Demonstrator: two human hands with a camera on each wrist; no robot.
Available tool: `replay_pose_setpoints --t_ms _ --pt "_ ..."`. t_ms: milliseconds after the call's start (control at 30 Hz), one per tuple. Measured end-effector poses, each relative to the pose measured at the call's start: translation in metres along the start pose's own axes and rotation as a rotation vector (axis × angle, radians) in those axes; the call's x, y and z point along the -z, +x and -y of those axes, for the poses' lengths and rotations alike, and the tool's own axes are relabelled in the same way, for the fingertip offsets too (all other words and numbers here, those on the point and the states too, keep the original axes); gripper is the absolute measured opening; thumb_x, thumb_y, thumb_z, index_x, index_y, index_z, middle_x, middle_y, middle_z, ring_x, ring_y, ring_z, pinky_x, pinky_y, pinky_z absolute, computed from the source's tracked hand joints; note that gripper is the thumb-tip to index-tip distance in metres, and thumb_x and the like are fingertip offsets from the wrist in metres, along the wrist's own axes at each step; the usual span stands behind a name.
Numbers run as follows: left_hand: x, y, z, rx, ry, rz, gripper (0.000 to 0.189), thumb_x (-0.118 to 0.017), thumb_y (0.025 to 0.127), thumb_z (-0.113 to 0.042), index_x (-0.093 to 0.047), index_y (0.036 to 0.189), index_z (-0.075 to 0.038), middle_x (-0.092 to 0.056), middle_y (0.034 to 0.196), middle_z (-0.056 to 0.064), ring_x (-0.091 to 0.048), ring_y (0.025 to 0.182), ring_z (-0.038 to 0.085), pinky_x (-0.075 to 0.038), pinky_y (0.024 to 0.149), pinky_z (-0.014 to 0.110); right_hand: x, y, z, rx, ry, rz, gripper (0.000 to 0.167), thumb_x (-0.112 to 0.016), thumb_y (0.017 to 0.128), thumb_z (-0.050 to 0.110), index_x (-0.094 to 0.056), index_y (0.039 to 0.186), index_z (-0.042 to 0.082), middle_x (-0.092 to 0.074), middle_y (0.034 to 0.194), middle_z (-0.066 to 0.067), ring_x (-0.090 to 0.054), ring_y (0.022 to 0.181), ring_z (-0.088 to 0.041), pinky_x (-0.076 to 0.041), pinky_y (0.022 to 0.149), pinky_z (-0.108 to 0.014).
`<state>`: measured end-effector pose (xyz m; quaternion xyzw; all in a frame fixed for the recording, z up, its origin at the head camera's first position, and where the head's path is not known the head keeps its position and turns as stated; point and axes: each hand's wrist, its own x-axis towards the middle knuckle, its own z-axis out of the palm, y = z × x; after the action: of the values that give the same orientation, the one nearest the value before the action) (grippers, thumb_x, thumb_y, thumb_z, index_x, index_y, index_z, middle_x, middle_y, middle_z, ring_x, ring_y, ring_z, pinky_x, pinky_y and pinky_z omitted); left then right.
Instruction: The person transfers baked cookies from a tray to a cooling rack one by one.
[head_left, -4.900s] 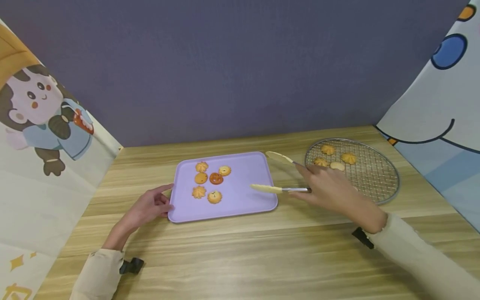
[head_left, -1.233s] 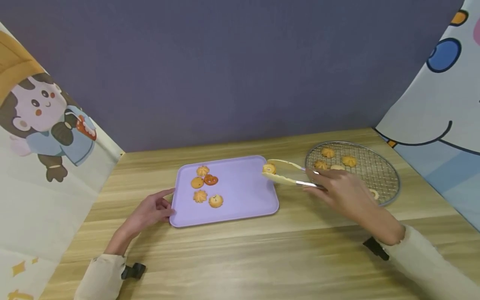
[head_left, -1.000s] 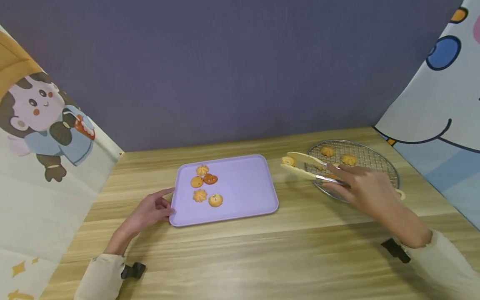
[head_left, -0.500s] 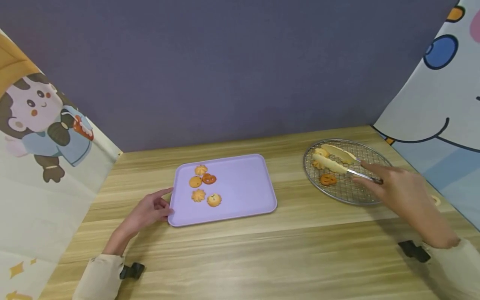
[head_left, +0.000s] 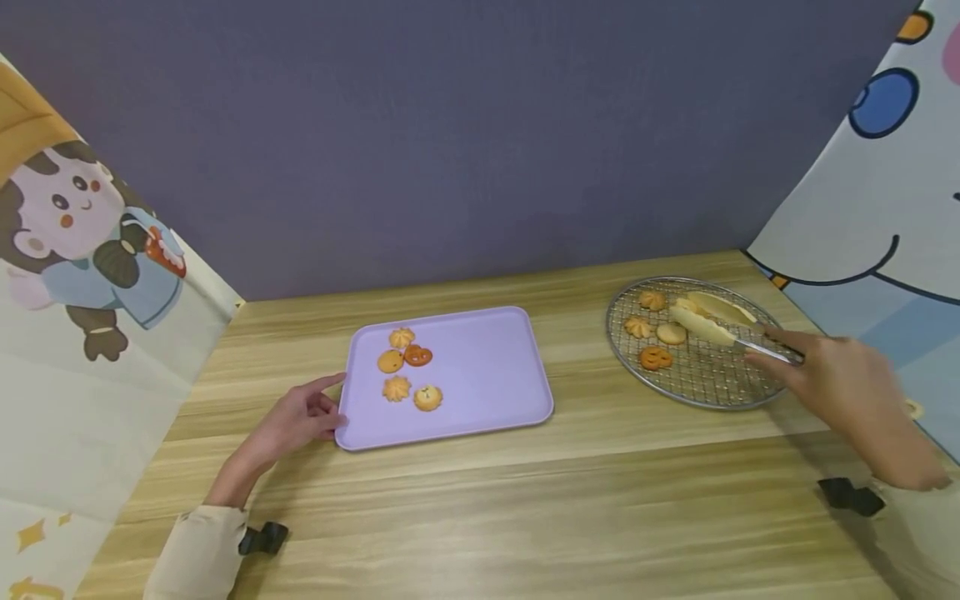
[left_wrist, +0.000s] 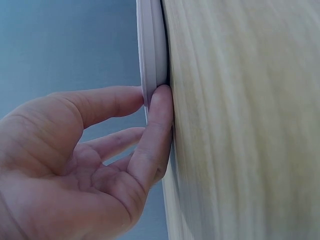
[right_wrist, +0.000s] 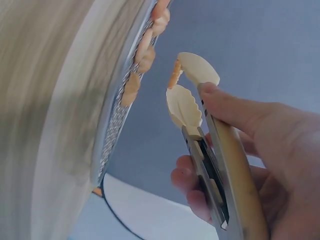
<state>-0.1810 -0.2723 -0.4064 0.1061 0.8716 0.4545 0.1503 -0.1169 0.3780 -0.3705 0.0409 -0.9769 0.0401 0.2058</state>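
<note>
Gripping tongs (head_left: 767, 352) clamping 1 cookie (right_wrist: 174, 75): right hand (head_left: 851, 379), curled | left hand (head_left: 294, 423): pinching tray (head_left: 487, 367)

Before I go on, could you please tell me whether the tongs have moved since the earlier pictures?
Yes: in the head view, the tongs have moved right, from the tray's right edge to over the rack.

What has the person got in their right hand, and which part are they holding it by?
The right hand holds tongs by the metal handle section, behind the pale tips; a cookie is caught between those tips.
</note>
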Motion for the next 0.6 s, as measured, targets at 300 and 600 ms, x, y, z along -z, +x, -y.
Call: replay_pose_setpoints --t_ms 300,600 --pt "0.001 0.0 0.0 -0.006 -0.001 -0.004 0.067 -0.065 0.091 0.005 -0.032 0.148 0.013 -0.063 0.09 0.017 -0.063 0.077 0.019 -0.061 0.066 0.029 -0.003 -0.003 -0.019 -0.023 -0.042 -0.006 0.062 -0.07 0.09 0.048 -0.068 0.119 -0.006 -0.025 0.039 0.003 -0.02 0.038 -0.013 -0.02 0.033 -0.027" --pt "0.001 -0.001 0.0 0.007 -0.009 -0.008 0.068 -0.066 0.091 0.004 -0.032 0.149 0.011 -0.061 0.09 0.017 -0.062 0.079 0.021 -0.061 0.067 0.03 -0.003 -0.008 -0.031 -0.048 -0.08 -0.008 0.069 -0.067 0.089 0.056 -0.068 0.114 -0.009 -0.023 0.04 0.003 -0.019 0.039 -0.013 -0.02 0.033 -0.027"
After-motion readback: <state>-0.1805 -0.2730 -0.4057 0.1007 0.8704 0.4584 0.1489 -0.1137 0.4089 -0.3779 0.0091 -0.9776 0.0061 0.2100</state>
